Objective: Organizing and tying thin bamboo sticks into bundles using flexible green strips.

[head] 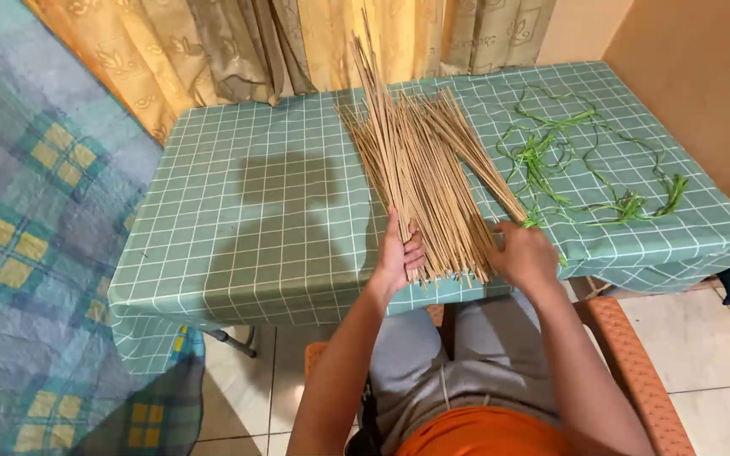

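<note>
A loose bundle of long thin tan sticks [420, 160] lies fanned across the table covered with a green checked cloth [247, 219], the near ends by the front edge. My left hand [399, 253] grips the left side of the near ends. My right hand [524, 253] presses against the right side of the same ends, fingers curled on them. A few sticks stand out longer at the far end, toward the curtain.
Green stringy strips [585, 160] lie scattered on the right part of the table. Yellow patterned curtains [238, 42] hang behind. A bed with a blue and yellow checked cover [19, 236] is at left. I sit on an orange chair [627, 355] over a tiled floor.
</note>
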